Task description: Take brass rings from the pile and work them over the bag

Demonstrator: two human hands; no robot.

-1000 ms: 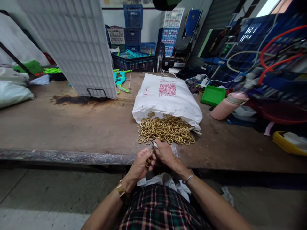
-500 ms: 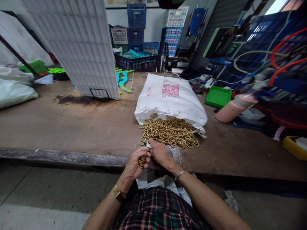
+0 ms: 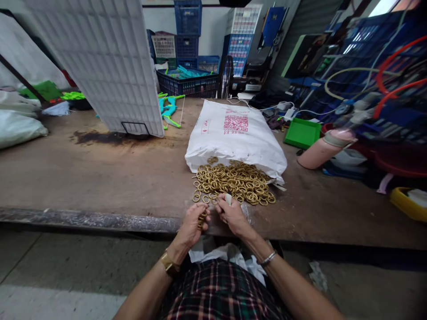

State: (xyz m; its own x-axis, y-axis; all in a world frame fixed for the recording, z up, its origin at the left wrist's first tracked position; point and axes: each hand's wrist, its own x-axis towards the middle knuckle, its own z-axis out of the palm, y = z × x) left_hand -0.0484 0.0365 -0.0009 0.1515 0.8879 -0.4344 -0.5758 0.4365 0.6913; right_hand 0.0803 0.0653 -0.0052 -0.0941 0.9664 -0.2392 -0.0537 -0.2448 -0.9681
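Note:
Several brass-coloured rings (image 3: 201,220) lie stacked in my left hand (image 3: 191,226), its fingers curled round them just over the table's front edge. A little to the right, my right hand (image 3: 233,216) is closed around a small white tool with a dark tip (image 3: 228,198); most of it is hidden, so its kind is unclear. The right fingertips are close to loose rings at the near side of a heap of rings (image 3: 233,182). That heap spills from the mouth of a white woven sack (image 3: 213,133) with red print, lying on its side.
The brown table (image 3: 100,178) carries a white ribbed panel (image 3: 110,66) at left and a turquoise-green toy bow (image 3: 170,109). At right are a green tray (image 3: 302,132), a pink bottle (image 3: 323,151) and a yellow container (image 3: 408,202). Crates (image 3: 188,84) stand behind.
My right hand has moved right, away from my left hand, and the tool's dark tip has turned from pointing left to pointing upward. My left hand still holds the rings.

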